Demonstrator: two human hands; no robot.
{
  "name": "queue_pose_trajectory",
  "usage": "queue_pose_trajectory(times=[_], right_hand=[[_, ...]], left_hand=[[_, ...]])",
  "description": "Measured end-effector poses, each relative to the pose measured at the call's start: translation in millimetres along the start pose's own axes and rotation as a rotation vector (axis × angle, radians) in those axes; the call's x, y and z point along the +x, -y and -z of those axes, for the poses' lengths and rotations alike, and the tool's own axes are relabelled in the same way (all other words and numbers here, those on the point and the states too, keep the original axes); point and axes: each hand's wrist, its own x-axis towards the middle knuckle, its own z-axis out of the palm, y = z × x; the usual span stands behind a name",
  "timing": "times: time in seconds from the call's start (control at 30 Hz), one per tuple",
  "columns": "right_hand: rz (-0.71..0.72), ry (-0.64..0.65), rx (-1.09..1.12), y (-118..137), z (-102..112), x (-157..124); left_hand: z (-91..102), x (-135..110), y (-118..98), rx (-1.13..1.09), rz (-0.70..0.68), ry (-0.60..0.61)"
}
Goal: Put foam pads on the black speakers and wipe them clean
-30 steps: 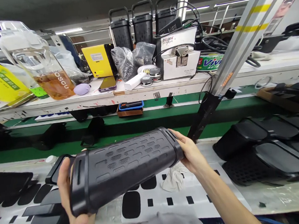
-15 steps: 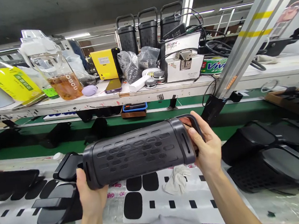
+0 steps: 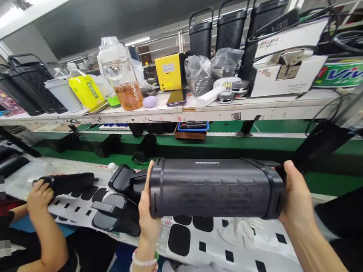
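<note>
I hold a long black ribbed plastic cylinder [image 3: 215,188] level in the air in front of me, above the near edge of the bench. My hands are well apart, one at each end. My left hand [image 3: 148,216] presses against the left end cap with the fingers reaching up along its rim. My right hand [image 3: 298,197] is wrapped round the right end. Gripping it by the ends seems to leave the whole long side bare to my eyes, with the small lettering near its top edge facing me.

Under the cylinder lies a white backing sheet with black stick-on pads [image 3: 207,242], and a crumpled white cloth [image 3: 238,231] rests on it, close enough to reach. Just left of my left hand sit loose black moulded plastic shells [image 3: 117,206], piled beside the sheet.

Further left, a co-worker's hand [image 3: 39,196] rests on another black shell [image 3: 68,182] on the same bench. Beyond the bench runs a green conveyor belt [image 3: 227,145] carrying black parts. On the far white shelf [image 3: 205,112] stand a clear bottle of amber liquid [image 3: 127,87], a yellow box [image 3: 169,71] and a white machine with cables [image 3: 286,64].
</note>
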Motion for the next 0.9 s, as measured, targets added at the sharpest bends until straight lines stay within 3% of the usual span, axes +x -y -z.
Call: queue_pose_trajectory(times=[0.07, 0.17, 0.23, 0.4, 0.5, 0.63, 0.73, 0.9], right_hand=[[0.001, -0.073, 0.039, 9, -9, -5], [0.17, -0.096, 0.024, 21, -20, -11], [0.304, -0.085, -0.034, 24, -21, -12], [0.5, -0.035, -0.156, 19, -6, -9], [0.51, -0.008, -0.303, 18, -2, -10], [0.358, 0.126, -0.473, 22, -9, -15], [0.289, 0.228, -0.457, 23, -15, -18], [0.266, 0.365, -0.393, 23, -13, -19]], left_hand=[[2.3, 3, 0, -0.016, 0.13, -0.157], [2.0, 8, -3, -0.034, 0.422, -0.345], [0.0, 10, -7, -0.043, 0.536, -0.351], [-5.6, 9, -12, -0.036, 0.625, -0.277], [-9.2, 10, -8, -0.083, 0.614, -0.347], [-14.1, 10, -1, -0.157, 0.419, -0.441], [-16.6, 6, -3, -0.134, 0.31, -0.473], [-18.6, 3, -12, -0.094, 0.252, -0.524]])
